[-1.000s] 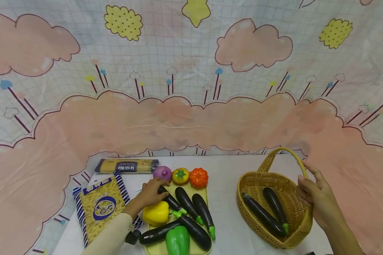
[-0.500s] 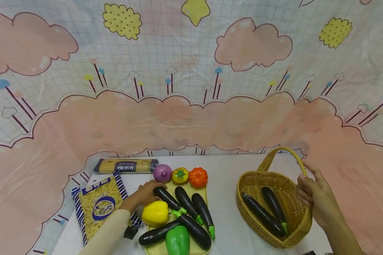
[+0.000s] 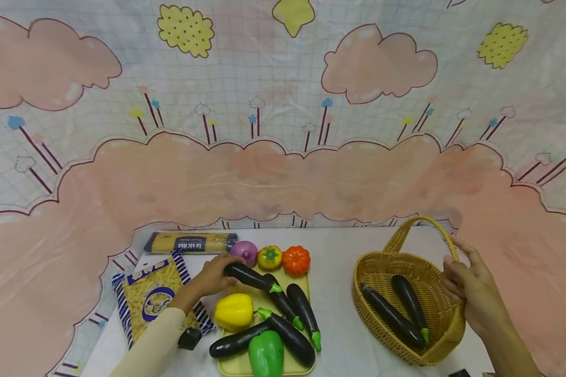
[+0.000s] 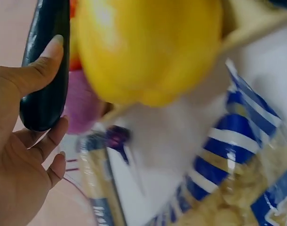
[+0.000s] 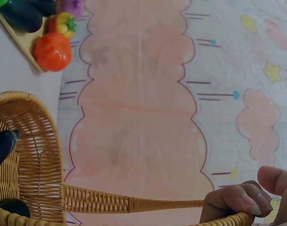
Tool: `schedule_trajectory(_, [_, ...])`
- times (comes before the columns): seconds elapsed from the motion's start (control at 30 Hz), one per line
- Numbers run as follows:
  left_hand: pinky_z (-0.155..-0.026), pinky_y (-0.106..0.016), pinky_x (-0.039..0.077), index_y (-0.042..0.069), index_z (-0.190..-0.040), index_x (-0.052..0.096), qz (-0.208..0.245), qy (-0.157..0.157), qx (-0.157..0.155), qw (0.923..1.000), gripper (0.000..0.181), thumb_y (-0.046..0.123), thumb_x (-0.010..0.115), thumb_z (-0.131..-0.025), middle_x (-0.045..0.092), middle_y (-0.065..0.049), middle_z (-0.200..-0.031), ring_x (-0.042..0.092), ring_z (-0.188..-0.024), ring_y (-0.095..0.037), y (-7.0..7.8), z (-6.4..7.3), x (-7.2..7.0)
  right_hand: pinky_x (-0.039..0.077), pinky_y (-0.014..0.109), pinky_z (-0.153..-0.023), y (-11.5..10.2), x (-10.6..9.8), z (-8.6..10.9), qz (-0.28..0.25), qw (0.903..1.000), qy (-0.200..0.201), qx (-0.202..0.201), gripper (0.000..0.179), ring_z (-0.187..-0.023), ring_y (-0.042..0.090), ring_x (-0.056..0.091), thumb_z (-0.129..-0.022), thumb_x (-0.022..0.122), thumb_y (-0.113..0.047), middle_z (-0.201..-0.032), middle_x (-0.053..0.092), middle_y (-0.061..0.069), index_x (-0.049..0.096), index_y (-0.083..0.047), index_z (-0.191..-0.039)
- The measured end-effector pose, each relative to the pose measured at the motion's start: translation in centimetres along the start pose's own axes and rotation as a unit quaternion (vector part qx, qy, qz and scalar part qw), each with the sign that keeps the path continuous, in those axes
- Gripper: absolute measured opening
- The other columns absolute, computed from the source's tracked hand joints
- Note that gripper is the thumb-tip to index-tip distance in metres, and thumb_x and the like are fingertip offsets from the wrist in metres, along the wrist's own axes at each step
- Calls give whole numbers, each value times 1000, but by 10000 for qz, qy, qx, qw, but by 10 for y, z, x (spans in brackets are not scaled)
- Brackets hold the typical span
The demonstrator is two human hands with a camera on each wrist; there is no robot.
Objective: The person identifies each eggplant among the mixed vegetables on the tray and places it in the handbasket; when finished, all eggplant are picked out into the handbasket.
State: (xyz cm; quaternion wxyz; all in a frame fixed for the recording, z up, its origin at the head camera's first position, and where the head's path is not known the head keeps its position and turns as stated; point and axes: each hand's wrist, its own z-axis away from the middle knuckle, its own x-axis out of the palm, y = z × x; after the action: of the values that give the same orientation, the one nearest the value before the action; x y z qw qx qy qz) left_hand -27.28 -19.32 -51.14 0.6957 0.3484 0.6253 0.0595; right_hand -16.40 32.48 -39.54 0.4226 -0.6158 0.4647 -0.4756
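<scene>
My left hand (image 3: 217, 276) grips a dark eggplant (image 3: 249, 276) by its blunt end, green stem pointing right, over the yellow tray (image 3: 283, 370). The left wrist view shows thumb and fingers around that eggplant (image 4: 47, 70), beside a yellow bell pepper (image 4: 148, 47). Several more eggplants (image 3: 290, 340) lie on the tray with a green bell pepper (image 3: 266, 355). On the right, my right hand (image 3: 471, 288) holds the handle of a wicker basket (image 3: 365, 309). Two eggplants (image 3: 409, 303) lie inside it. In the right wrist view, curled fingers (image 5: 240, 200) wrap the handle.
Along the tray's far edge sit a purple onion (image 3: 244, 253), a yellow-green tomato-like vegetable (image 3: 269, 257) and an orange pumpkin (image 3: 296, 261). Two pasta packs, one long (image 3: 191, 243) and one wide (image 3: 158, 293), lie left. A patterned cloth (image 3: 273, 183) hangs behind the white table (image 3: 335, 293).
My left hand has closed around the upper-left eggplant and raised it off the tray, turning it more level. My right hand stays on the basket handle.
</scene>
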Motion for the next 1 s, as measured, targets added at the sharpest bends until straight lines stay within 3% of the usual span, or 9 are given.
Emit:
schedule_trajectory(0.2, [-97, -65, 38, 16, -120, 63, 602, 321, 294, 9972, 43, 24, 81, -82, 58, -14, -120, 54, -112, -40, 21, -5, -7, 14, 30, -49, 0, 1, 1, 21, 10000, 80, -29, 44, -52, 21, 10, -106, 35, -4, -63, 16, 5, 23, -19, -146])
schedule_trajectory(0.3, [-96, -62, 41, 15, -117, 64, 988, 397, 504, 9930, 42, 21, 82, -80, 59, -14, -121, 54, -114, -38, 30, -9, -6, 13, 30, -49, 1, 2, 2, -35, 10000, 54, -52, 43, -52, 21, 10, -106, 34, -4, -62, 16, 5, 24, -19, -145])
schedule_trajectory(0.4, [-88, -54, 48, 17, -118, 63, 1280, 442, 670, 9885, 43, 19, 83, -80, 59, -11, -118, 56, -104, -30, 38, -12, -8, 13, 30, -49, 2, 2, 3, -16, 10000, 8, -96, 44, -51, 21, 10, -106, 34, -4, -62, 16, 5, 24, -20, -145])
schedule_trajectory(0.5, [-82, -50, 50, 21, -119, 63, 1258, 500, 733, 9881, 44, 21, 82, -80, 58, -8, -114, 54, -96, -23, 44, -14, -10, 14, 31, -50, 2, 2, 3, 72, 9999, -5, -125, 44, -51, 22, 10, -106, 34, -4, -61, 17, 6, 24, -22, -146])
schedule_trajectory(0.67, [-87, -48, 45, 24, -120, 63, 1080, 638, 811, 9888, 44, 22, 82, -80, 58, -3, -108, 53, -94, -19, 51, -16, -12, 14, 32, -50, 2, 2, 3, 116, 9999, 33, -118, 44, -51, 22, 10, -106, 34, -5, -61, 17, 6, 26, -24, -145])
schedule_trajectory(1.0, [-74, -36, 46, 24, -118, 65, 1369, 772, 918, 9833, 46, 34, 84, -77, 58, 0, -98, 53, -82, -17, 65, -24, -4, 14, 32, -50, 1, 2, 3, 320, 9994, 105, -128, 44, -51, 22, 11, -106, 36, -6, -60, 18, 6, 25, -23, -145])
